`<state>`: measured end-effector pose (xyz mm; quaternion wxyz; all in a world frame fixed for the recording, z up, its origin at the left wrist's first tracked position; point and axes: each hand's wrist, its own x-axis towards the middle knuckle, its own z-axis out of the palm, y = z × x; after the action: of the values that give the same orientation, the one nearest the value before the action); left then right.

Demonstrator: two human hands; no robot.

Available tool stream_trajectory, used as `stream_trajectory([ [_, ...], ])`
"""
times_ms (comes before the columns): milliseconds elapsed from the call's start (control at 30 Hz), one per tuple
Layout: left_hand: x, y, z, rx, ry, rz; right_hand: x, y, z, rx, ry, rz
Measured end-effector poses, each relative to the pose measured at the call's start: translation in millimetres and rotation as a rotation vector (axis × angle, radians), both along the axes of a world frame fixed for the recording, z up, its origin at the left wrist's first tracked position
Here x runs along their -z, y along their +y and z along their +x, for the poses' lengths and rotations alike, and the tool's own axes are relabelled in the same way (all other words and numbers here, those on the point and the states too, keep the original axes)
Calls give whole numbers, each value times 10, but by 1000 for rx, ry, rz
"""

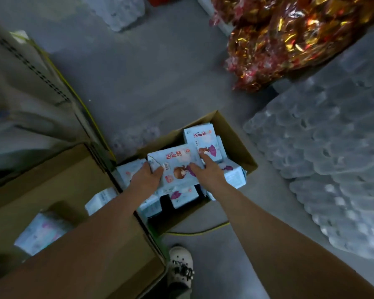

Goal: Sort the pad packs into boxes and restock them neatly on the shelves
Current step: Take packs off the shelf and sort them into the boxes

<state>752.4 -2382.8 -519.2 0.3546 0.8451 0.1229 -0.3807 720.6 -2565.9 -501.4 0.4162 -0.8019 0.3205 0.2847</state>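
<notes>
A white clog shoe with dark charms stands on the grey floor, below the hands and closest to the person. A thin yellow strap lies on the floor just past the shoe, under the right arm.

Two bare arms reach forward and down. The left hand grips the left end of a light blue pad pack, with the thumb on top. The right hand lies on the right side of the same pack, with its fingers spread flat on the top. The pack has a cartoon girl and red letters on it. It sits tilted over an open cardboard box on the floor.

Under the hands, the box holds more blue pad packs, lying in a messy pile at many angles. One pack is just past the right hand, near the far corner of the box.

To the left of the left hand there is a bigger cardboard box. It touches the small box. A soft pack in pale wrap lies in it, partly hidden by the left arm.

Further left is a grey shelf with a yellow edge.

To the right of the right hand, wrapped packs of clear bottles are piled on the floor. Far past the hands, shiny red and gold bags are heaped up.
</notes>
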Motion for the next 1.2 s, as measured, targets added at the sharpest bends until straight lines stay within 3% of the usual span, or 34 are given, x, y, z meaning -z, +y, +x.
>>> stream_trajectory([
  [200, 272, 19, 284, 17, 52, -20, 261, 55, 346, -111, -20, -32],
  [433, -218, 44, 306, 140, 20, -7, -196, 18, 350, -257, -52, -99],
  [867, -2554, 286, 63, 297, -450, 24, -2389, 225, 180, -653, -327, -148],
  [1200, -4128, 1221, -944, 153, -669, 96, -3985, 1069, -307, -958, -536, -161],
])
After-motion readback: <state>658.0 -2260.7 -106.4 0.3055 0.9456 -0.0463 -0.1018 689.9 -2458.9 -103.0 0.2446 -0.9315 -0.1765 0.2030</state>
